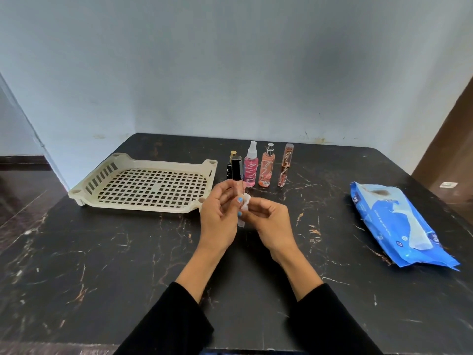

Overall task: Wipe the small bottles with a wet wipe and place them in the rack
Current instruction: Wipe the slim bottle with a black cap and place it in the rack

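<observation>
The left hand (218, 213) is gripping a black-capped bottle (237, 175) upright while the right hand (268, 216) is pinching a wet wipe (245, 201) against it, wiping; next, the rack (143, 185) left of the fingers.

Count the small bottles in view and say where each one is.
5. One slim black-capped bottle is held in the left hand. Four stand beside the rack: a dark bottle partly hidden behind it, a pink spray bottle, a peach bottle, a thin tube bottle.

Beige grid-patterned rack (143, 185), pink bottle (250, 172), blue wipes pack (399, 226), black veined table (102, 265)
</observation>
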